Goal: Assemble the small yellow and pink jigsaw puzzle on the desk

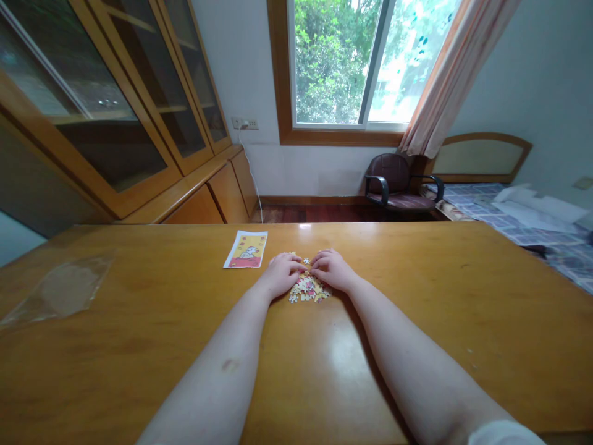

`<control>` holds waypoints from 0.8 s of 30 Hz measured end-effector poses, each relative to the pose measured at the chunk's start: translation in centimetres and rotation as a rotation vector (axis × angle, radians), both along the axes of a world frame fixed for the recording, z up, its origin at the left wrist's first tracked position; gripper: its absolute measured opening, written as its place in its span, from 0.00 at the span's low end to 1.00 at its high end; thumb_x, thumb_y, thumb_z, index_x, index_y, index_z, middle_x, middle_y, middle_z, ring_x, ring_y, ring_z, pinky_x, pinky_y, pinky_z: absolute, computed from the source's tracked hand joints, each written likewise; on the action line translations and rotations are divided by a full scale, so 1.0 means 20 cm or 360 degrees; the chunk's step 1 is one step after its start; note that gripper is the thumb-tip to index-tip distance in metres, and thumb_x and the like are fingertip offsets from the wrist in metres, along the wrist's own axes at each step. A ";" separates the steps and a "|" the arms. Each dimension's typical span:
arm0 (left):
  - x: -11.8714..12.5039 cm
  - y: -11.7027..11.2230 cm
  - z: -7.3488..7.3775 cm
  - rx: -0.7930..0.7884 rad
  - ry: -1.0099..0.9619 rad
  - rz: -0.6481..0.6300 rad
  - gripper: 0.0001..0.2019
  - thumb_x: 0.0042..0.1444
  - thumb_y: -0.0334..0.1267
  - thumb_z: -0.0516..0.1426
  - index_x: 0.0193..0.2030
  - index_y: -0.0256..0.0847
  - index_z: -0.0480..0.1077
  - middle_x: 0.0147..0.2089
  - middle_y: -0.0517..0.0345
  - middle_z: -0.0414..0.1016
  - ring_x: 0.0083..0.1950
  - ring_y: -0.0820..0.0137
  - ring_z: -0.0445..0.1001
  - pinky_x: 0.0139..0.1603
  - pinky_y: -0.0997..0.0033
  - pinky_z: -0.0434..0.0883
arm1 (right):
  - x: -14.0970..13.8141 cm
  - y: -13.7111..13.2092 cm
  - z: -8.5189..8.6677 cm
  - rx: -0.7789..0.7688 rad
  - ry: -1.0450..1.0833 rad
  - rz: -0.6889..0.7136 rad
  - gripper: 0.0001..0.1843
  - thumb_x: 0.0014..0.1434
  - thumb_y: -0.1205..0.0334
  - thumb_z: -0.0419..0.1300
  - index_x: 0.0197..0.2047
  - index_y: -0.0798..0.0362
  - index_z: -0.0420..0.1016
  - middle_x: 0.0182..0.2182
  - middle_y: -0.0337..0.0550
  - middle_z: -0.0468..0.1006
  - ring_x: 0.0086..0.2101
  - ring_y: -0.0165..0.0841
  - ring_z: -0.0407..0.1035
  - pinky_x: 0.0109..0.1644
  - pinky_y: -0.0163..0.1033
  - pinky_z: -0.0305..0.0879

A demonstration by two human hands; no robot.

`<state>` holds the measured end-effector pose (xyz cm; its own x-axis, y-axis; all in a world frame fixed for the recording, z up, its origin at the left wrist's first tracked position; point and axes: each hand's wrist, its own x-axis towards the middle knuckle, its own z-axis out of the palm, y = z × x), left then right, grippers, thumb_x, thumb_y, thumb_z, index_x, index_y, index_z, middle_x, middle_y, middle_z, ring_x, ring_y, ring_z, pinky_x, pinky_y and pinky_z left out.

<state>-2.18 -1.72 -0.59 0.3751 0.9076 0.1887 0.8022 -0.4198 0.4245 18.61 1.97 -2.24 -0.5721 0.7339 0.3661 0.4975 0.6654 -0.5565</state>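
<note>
A small heap of jigsaw puzzle pieces (306,288) in white, yellow and pink lies on the wooden table (185,346). My left hand (283,273) rests on the heap's left side, fingers stretched toward the middle. On the right side, my right hand (334,269) touches the pieces with its fingers apart and slightly bent. A few pieces show between the two hands, and others are hidden beneath them. Left of my left hand lies a picture card (247,250) with a white cartoon animal on a yellow and pink ground.
A clear plastic bag (65,285) lies flat at the table's left. Glass-doored cabinets (139,93) line the left wall. Beyond the far table edge stand an office chair (393,179) and, to the right, a bed (551,228) with a checked cover.
</note>
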 end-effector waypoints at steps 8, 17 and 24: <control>0.01 -0.01 0.02 0.0015 -0.0110 0.0018 0.14 0.54 0.31 0.55 0.40 0.47 0.81 0.51 0.55 0.78 0.55 0.61 0.71 0.62 0.56 0.65 | 0.01 0.01 -0.01 0.0004 0.0103 -0.0171 0.05 0.56 0.66 0.64 0.28 0.50 0.80 0.35 0.42 0.81 0.41 0.37 0.70 0.53 0.46 0.61; 0.00 -0.02 0.02 -0.0003 -0.0029 -0.0015 0.15 0.55 0.31 0.55 0.41 0.51 0.82 0.53 0.55 0.76 0.57 0.60 0.70 0.63 0.53 0.63 | 0.02 0.01 -0.02 0.0029 0.0041 -0.0163 0.09 0.56 0.65 0.63 0.25 0.48 0.80 0.34 0.40 0.82 0.43 0.37 0.69 0.54 0.47 0.59; 0.01 -0.02 0.02 -0.0044 0.0020 0.0045 0.16 0.58 0.35 0.54 0.48 0.49 0.79 0.55 0.52 0.75 0.59 0.58 0.68 0.64 0.53 0.63 | 0.03 0.02 -0.02 0.0012 0.0013 -0.0231 0.09 0.56 0.65 0.63 0.25 0.50 0.80 0.35 0.43 0.82 0.42 0.38 0.70 0.53 0.46 0.60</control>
<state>-2.06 -2.15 -0.18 0.3513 0.9226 0.1590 0.8190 -0.3852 0.4252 19.15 2.36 -2.68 -0.4568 0.8061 0.3763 0.5844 0.5909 -0.5563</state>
